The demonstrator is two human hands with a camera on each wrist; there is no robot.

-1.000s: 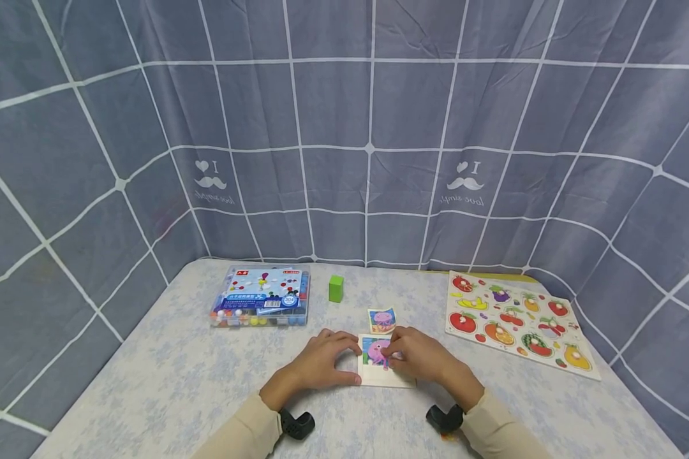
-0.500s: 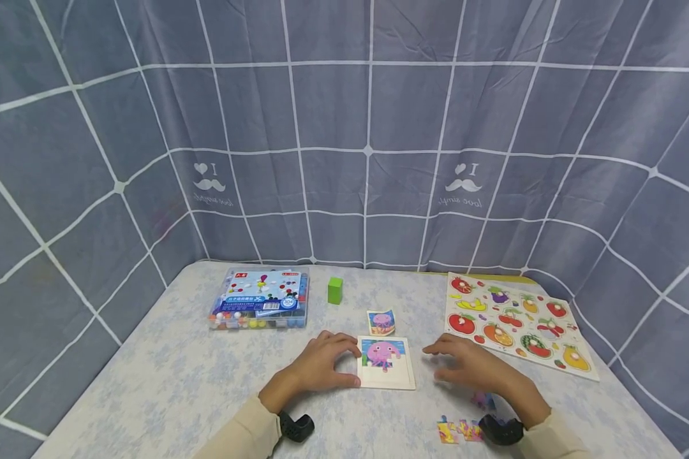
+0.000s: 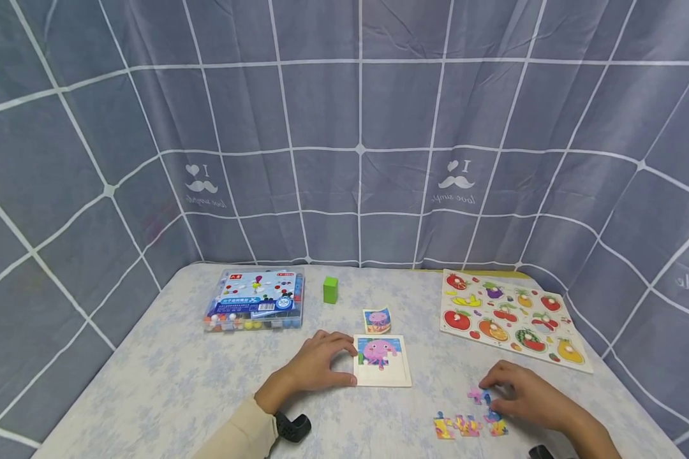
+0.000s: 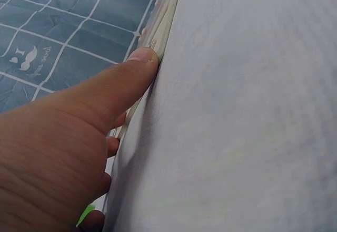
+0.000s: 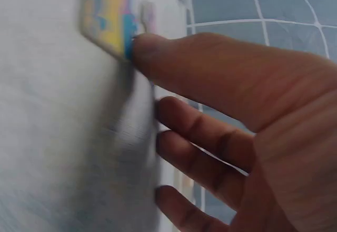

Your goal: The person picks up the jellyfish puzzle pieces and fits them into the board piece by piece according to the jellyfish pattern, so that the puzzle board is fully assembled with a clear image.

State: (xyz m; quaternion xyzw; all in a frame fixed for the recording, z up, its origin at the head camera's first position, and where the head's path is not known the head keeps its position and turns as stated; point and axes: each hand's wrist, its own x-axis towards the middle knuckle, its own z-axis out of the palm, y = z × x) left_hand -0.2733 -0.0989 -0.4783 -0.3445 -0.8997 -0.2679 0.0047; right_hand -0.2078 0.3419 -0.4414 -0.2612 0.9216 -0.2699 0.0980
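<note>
My left hand (image 3: 317, 361) rests against the left edge of a square puzzle board (image 3: 381, 376), with its thumb tip at the edge in the left wrist view. Part of a pink octopus picture fills the board's upper portion, above a bare pale area. My right hand (image 3: 525, 394) is over loose jigsaw pieces (image 3: 467, 426) at the front right, thumb and index finger spread around a blue piece (image 3: 487, 398). In the right wrist view, the thumb meets the edge of a yellow-and-blue piece (image 5: 105, 18), and the other fingers are loosely bent.
Behind the board lies a small octopus picture card (image 3: 377, 320). A green block (image 3: 330, 290) and a clear box of colored beads (image 3: 255, 299) stand at back left. A fruit puzzle board (image 3: 511, 322) lies at back right. A grey curtain (image 3: 344, 127) surrounds the table.
My right hand has left the puzzle board and moved right and toward me, to the loose pieces. My left hand stays at the board's edge.
</note>
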